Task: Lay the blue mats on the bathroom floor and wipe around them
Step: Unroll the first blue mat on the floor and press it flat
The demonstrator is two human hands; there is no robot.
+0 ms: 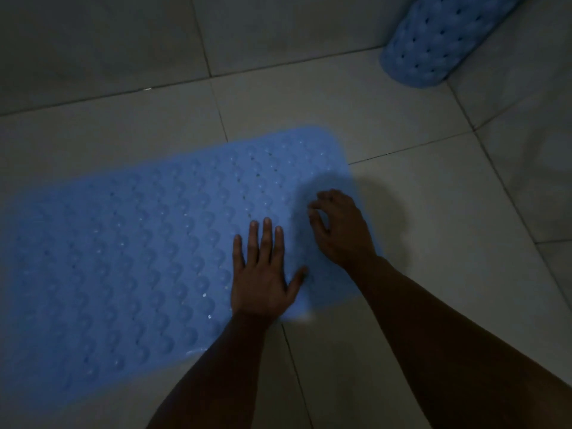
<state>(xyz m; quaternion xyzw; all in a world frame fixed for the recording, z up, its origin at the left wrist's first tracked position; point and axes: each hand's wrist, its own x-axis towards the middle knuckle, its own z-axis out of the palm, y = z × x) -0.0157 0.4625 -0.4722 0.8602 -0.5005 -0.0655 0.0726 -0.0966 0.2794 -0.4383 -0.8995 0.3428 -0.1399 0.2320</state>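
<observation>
Blue mat [123, 243] may buckle: your left hand [263, 280] presses flat and open, your right hand [340, 230] curls loosely, holding nothing.

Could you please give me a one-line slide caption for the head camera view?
Left hand pressed flat on the unrolled blue mat, right hand curled beside it, second mat still rolled.
</observation>
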